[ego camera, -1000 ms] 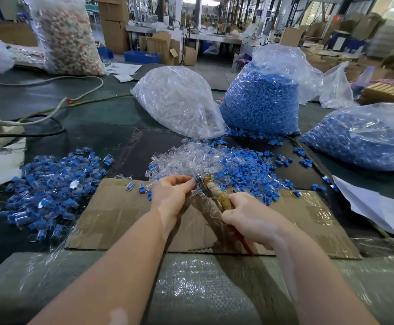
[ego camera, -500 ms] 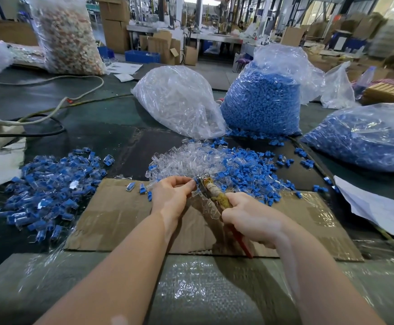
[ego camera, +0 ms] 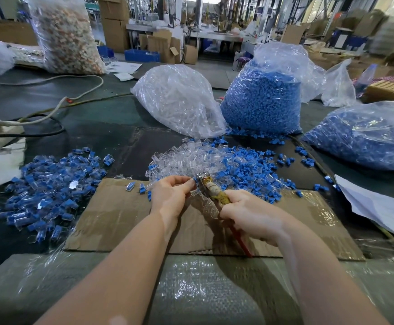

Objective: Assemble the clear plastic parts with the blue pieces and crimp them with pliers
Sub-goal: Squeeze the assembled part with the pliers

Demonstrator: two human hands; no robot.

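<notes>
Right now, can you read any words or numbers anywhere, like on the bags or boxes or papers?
No text can be read.
Cardboard boxes at the back: any print is too blurred.
White papers on the right: no lettering can be made out.
Bag of blue pieces, bag of clear parts, pliers: no labels show.

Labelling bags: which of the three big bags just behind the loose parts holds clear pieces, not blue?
The leftmost bag, leaning beside the upright blue-filled bag; its contents are transparent, both others blue.
</notes>
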